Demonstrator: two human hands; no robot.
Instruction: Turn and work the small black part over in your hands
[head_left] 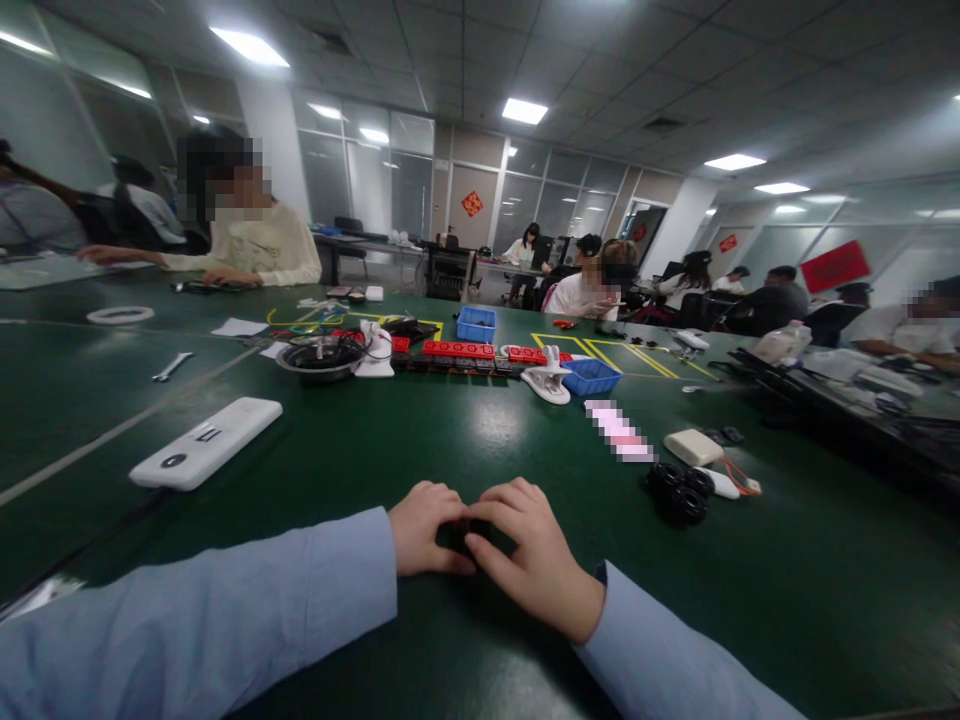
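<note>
Just above the green tabletop [360, 440], my left hand [424, 528] and my right hand [529, 550] meet at the fingertips. Between them sits a small dark object [463, 532], mostly covered by the fingers, so its kind cannot be made out. The fingers of both hands are curled and closed around it. Off to the right of my right hand lies a cluster of small black wheel-like rings [681, 497]. A long white device [206, 445] with a round dark spot and a cable rests left of my left hand.
Red power strips [457, 349] run across the table's middle, between two blue bins [476, 325] and white clip-on fans or lamps. A wrench [172, 367] lies at left. Beyond the wheels is a cream box [693, 447] with wires. Several people sit around the room.
</note>
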